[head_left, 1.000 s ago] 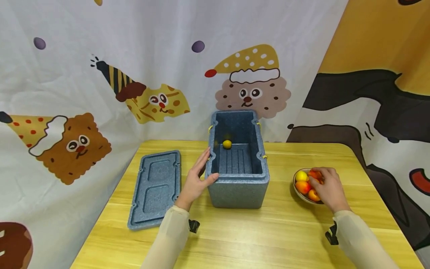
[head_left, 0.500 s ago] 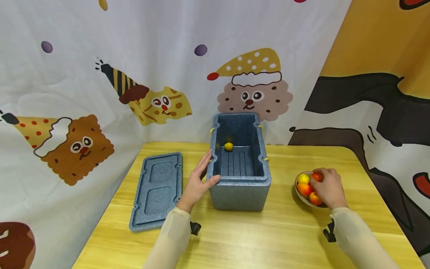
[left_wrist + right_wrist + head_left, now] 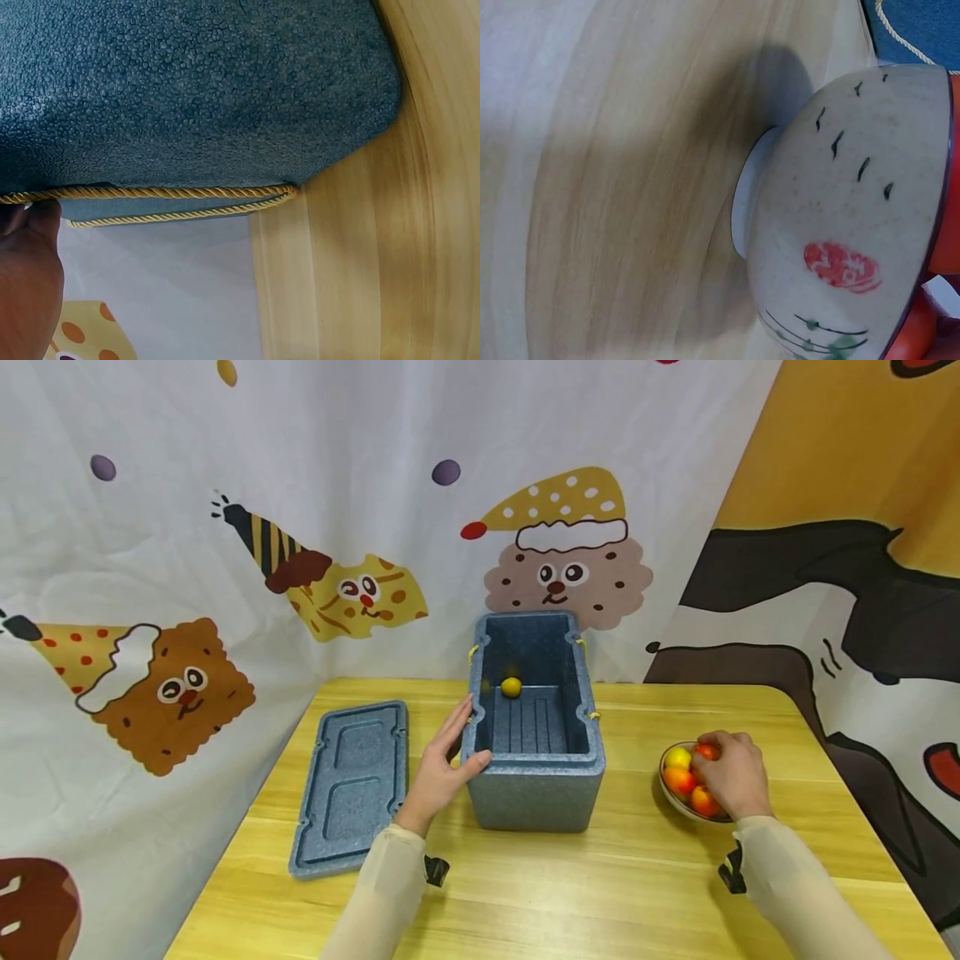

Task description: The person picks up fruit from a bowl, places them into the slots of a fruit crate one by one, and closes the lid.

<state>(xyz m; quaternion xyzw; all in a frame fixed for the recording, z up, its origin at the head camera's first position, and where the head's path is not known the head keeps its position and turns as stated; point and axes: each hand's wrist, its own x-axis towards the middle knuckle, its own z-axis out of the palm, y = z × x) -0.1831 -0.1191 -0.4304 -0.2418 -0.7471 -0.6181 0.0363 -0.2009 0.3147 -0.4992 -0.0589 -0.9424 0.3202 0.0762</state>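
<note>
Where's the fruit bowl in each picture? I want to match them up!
Head: the bowl is on the right, below the middle, with the right hand over its fruit.
Left wrist: no bowl here; the blue-gray box fills most of the top.
Right wrist: the bowl looks big and turned sideways, on the right side.
Shared landmark: the wooden table shows in all three.

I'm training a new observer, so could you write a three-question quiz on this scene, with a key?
1. Choose: what lies inside the box? A) a spoon B) a yellow fruit C) a cup
2. True or false: the right hand is at the bowl.
3. Fill in: the lid lies on the ____, beside the box.
Key: 1. B; 2. true; 3. table
</note>
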